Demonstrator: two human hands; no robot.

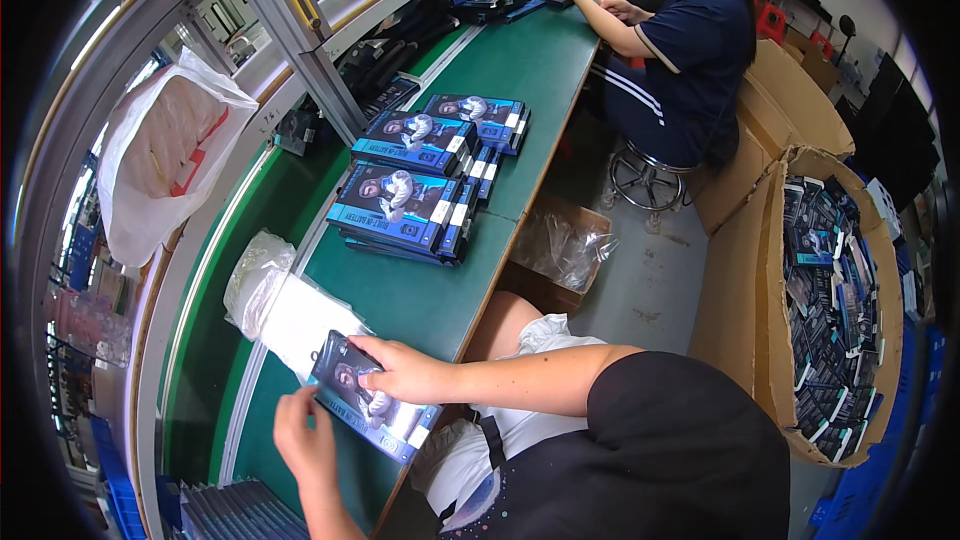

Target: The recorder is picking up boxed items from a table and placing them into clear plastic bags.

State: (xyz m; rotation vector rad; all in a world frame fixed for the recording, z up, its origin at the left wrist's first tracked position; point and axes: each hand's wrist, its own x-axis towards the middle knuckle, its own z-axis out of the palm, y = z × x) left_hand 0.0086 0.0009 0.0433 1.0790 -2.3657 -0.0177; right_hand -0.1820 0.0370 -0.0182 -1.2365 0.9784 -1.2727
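Observation:
A flat, glossy dark-blue retail box [352, 395] with a printed figure lies tilted over the front edge of the green bench. My right hand [408, 372] holds it, thumb across its printed face and the other fingers hidden beneath. At the box's far left end is my left hand [305, 432], its fingers bent and thumb and fingertips close together at the edge. Whatever they pinch is too small to make out. Just beyond the box lies a stack of clear and white plastic bags [290, 305].
Stacks of similar boxes [395, 202] stand farther along the green bench [480, 275]. A white bag [165, 155] hangs at the left frame. Dark flat packs [240, 512] stand lower left. A large carton [835, 320] full of small boxes is at right. A co-worker [680, 50] sits beyond.

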